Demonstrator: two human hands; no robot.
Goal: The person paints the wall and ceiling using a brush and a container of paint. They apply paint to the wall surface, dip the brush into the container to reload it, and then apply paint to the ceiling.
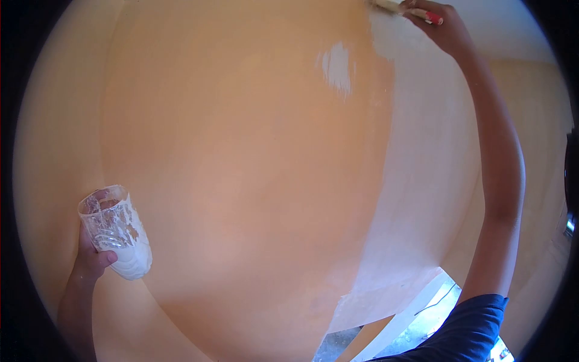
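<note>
At the lower left, my left hand (pixel 91 258) is wrapped round a clear plastic container (pixel 123 226). White paint (pixel 132 259) lies in its lower part and streaks its sides. High at the upper right, my right hand (pixel 447 30) grips a paintbrush (pixel 389 6) with a red-ended handle. The brush's head is at the top of the orange wall (pixel 241 151), by the edge of a white painted band (pixel 416 169). Part of the bristles is cut off by the frame's top edge. A separate white patch (pixel 338 67) marks the orange below and left of the brush.
A wall corner runs down the left side. Pale ceiling (pixel 512 30) shows at the upper right, above another yellowish wall (pixel 531 90). Below the white band is an opening with a bright floor (pixel 416 326) and a dark thin line across it. A dark object (pixel 570 163) stands at the right edge.
</note>
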